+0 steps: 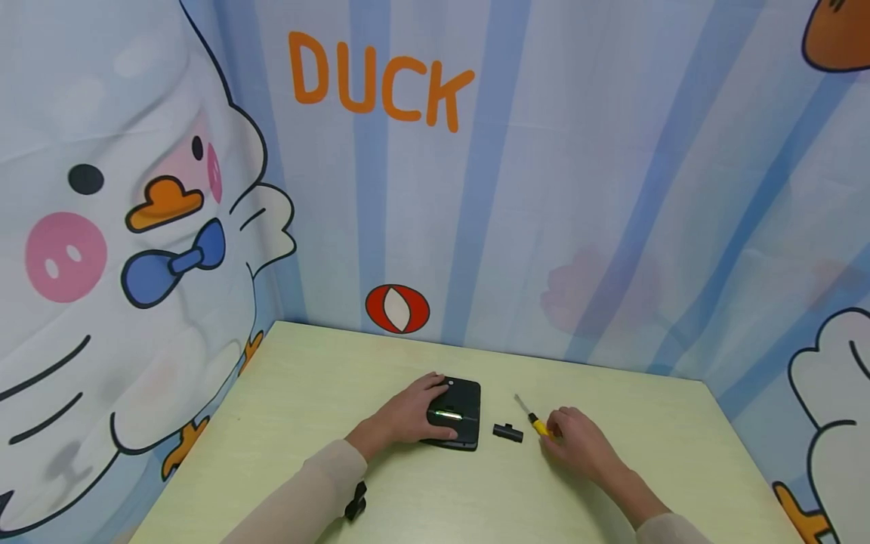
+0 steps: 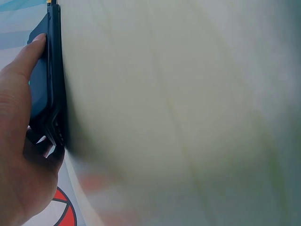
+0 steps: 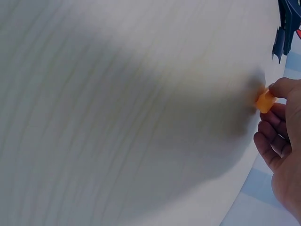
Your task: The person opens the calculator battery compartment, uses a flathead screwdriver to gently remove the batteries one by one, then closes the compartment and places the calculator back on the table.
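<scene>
A flat black device [image 1: 465, 400] lies on the table with a recess in its upper face. A shiny green-and-silver battery-like cylinder [image 1: 448, 415] shows in that recess. My left hand [image 1: 411, 412] grips the device by its left side, and in the left wrist view the thumb [image 2: 33, 52] presses on its face while other fingers curl at its edge. In my right hand [image 1: 578, 442] the yellow handle of a screwdriver [image 1: 540, 427] is pinched between thumb and fingers, its thin metal shaft pointing away to the upper left. Between the hands lies a small black cover-like piece [image 1: 507, 433].
Beside my left sleeve, a small black object [image 1: 356, 502] sits on the pale yellow table [image 1: 421, 499]. A printed curtain [image 1: 544, 189] with a duck and the word DUCK rises behind the table's back edge.
</scene>
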Action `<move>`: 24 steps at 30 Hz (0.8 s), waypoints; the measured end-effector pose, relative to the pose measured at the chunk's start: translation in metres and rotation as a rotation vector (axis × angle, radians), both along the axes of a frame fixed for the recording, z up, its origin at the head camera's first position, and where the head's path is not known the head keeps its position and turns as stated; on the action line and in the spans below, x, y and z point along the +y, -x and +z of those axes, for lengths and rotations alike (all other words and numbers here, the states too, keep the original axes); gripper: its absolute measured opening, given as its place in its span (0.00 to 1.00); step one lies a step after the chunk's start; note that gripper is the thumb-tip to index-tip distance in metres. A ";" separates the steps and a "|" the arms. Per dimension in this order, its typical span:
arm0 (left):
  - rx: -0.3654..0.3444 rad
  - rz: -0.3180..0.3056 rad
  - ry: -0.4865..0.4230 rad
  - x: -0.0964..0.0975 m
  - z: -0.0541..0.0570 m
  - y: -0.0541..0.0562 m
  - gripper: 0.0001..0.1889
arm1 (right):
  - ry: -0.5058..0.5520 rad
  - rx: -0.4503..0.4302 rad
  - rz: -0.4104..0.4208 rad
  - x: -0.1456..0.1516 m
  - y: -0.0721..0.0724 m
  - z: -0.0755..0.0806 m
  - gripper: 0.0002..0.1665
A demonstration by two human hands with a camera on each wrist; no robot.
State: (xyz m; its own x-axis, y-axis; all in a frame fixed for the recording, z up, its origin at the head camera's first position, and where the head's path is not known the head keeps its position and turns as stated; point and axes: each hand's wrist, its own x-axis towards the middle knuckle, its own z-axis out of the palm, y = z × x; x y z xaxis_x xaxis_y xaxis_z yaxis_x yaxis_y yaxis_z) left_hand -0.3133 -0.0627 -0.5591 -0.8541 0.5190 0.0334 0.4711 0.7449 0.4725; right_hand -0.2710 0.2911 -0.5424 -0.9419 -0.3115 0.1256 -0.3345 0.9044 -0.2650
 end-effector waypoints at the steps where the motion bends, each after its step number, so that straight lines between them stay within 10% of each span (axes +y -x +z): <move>1: 0.000 0.000 -0.001 0.000 0.000 0.000 0.53 | -0.001 0.005 -0.001 0.000 0.000 -0.001 0.09; 24: -0.001 0.003 0.006 0.000 -0.002 0.001 0.53 | 0.052 0.080 -0.082 -0.002 -0.001 -0.012 0.09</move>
